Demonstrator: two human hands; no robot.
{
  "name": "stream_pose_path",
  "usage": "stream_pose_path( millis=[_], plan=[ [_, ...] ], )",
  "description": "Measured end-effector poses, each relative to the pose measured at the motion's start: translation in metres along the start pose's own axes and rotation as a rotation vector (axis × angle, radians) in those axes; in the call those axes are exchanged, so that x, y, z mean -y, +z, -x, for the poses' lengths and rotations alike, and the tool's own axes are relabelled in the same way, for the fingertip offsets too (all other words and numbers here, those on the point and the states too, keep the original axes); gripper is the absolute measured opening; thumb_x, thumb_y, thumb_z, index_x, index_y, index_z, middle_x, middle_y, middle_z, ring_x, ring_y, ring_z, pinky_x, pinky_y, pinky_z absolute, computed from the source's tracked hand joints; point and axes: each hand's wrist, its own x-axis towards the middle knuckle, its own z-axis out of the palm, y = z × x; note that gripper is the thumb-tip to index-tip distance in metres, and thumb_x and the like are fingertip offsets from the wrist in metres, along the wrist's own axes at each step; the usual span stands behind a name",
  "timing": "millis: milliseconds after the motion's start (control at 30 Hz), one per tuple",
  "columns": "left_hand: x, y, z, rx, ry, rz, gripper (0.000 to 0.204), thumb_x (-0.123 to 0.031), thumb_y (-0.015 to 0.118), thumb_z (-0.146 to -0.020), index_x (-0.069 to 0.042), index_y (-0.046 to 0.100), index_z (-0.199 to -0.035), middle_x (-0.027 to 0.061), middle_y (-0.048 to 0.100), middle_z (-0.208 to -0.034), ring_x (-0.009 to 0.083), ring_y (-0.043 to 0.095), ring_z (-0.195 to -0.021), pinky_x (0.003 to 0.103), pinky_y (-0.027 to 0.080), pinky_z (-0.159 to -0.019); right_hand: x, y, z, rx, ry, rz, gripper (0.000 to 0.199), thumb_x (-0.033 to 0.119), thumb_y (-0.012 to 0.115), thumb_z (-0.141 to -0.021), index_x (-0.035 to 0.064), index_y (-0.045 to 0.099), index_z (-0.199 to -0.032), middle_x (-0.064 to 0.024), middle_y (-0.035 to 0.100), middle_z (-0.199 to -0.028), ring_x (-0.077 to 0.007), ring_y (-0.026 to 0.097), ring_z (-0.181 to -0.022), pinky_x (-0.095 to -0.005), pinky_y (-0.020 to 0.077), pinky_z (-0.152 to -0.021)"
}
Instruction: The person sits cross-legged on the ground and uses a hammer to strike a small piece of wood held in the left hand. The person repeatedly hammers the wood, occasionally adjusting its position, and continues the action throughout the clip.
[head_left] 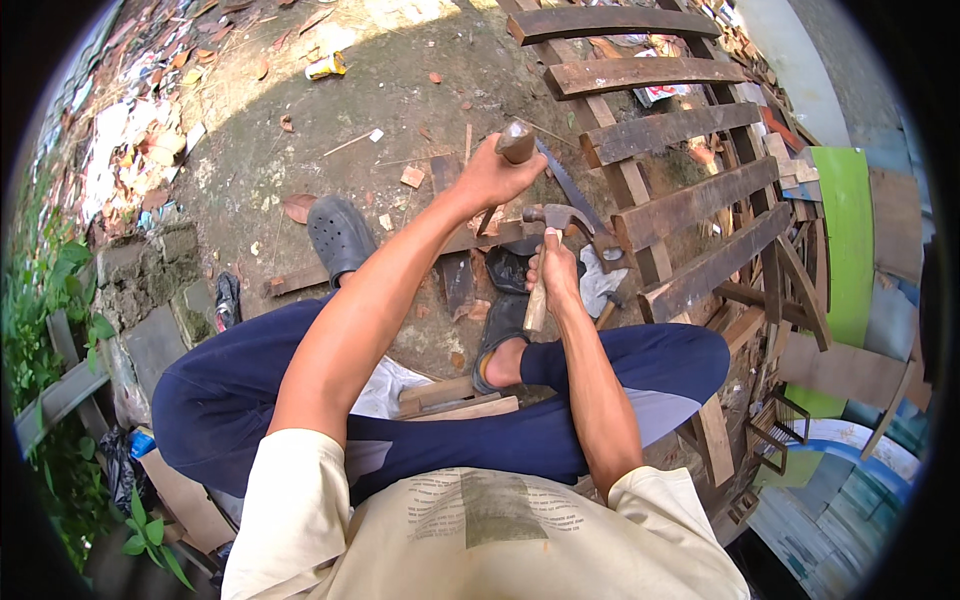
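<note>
Now we close our right hand (553, 268) fully around the wooden handle of the claw hammer (552, 222), its head just above our fingers (560, 255); our left hand (497, 172) wraps tightly a wooden-handled tool (516, 142), which stands out above the fist, over the plank (400, 258).
</note>
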Motion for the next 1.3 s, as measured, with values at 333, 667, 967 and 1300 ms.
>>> stream_pose_path(
  millis=[333,667,967,1300],
  plan=[
    [0.044,-0.054,0.026,-0.770,-0.153,-0.101,0.041,-0.029,0.068,-0.092,-0.002,0.054,-0.066,0.0040,0.052,-0.054,0.0142,0.050,-0.052,0.038,0.042,-0.053,0.021,0.002,0.019,0.004,-0.077,0.153,0.050,0.052,0.049,-0.103,0.0029,0.053,-0.097,-0.0041,0.051,-0.065,-0.0137,0.050,-0.047,-0.0310,0.0441,-0.040],
    [-0.009,-0.024,0.024,-0.648,0.301,-0.220,0.038,-0.031,0.083,-0.086,-0.005,0.056,-0.080,0.0065,0.059,-0.060,0.0129,0.053,-0.055,0.030,0.044,-0.052,0.057,-0.015,0.054,-0.018,-0.160,0.137,0.046,0.049,0.049,-0.104,0.0056,0.052,-0.092,-0.0031,0.051,-0.065,-0.0124,0.050,-0.046,-0.0291,0.0424,-0.040],
    [-0.015,-0.025,0.032,-0.402,0.267,0.040,0.029,-0.023,0.075,-0.090,-0.004,0.054,-0.081,0.0027,0.048,-0.062,0.0099,0.046,-0.059,0.029,0.040,-0.056,0.058,-0.023,0.088,-0.013,-0.205,0.140,0.044,0.049,0.046,-0.106,0.0069,0.051,-0.093,-0.0022,0.049,-0.065,-0.0120,0.049,-0.045,-0.0279,0.0409,-0.039],
    [0.000,-0.025,0.035,-0.341,0.253,0.061,0.027,-0.022,0.069,-0.090,-0.003,0.055,-0.076,0.0045,0.048,-0.058,0.0126,0.045,-0.055,0.032,0.036,-0.052,0.056,-0.021,0.106,-0.056,-0.233,0.185,0.045,0.049,0.047,-0.106,0.0061,0.052,-0.095,-0.0024,0.049,-0.064,-0.0119,0.049,-0.044,-0.0284,0.0411,-0.039]
  ],
)
